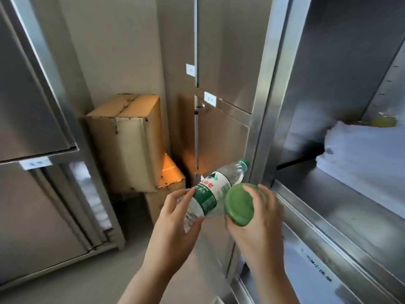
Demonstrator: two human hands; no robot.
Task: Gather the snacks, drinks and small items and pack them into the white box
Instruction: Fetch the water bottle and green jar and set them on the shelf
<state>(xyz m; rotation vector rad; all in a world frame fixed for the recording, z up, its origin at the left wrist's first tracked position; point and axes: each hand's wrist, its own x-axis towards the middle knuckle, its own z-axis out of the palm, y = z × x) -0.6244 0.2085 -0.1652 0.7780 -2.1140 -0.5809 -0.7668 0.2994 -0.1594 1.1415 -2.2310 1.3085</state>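
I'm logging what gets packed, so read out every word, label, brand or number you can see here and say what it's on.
"山泉" on the red band of the water bottle label, in the left hand; characters before it are hidden.
"净水" on its green band.
Label fine print: too small.
Green lid in the right hand: no text.
White door tags: blurred.
Dark writing on the lower cabinet front: blurred.
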